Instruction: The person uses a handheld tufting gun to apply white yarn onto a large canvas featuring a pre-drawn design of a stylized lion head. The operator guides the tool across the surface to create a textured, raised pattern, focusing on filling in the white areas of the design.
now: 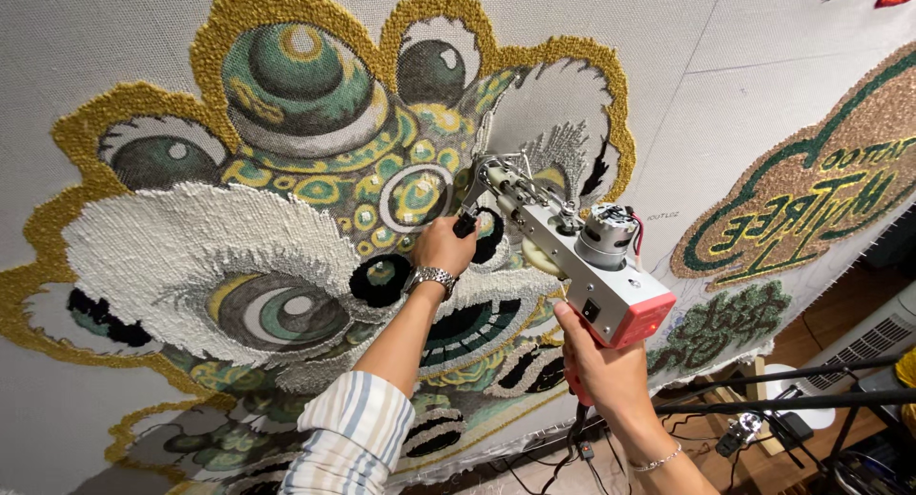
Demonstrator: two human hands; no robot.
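We face a stretched cloth (763,94) with a tufted lion; left hand (444,247) and right hand (601,366) grip the tufting gun (572,257), its needle tip hidden; stands (811,400) sit at four o'clock.

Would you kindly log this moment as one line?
left hand: grips front handle | right hand: grips rear handle | tufting gun: tip against cloth | design: lion head

Left sleeve (348,433): rolled cuff, white with blue, grey and tan stripes.
Left wrist: a silver metal-link watch (431,278).
Right wrist: a thin silver chain bracelet (656,463).
Right forearm: bare, no sleeve.
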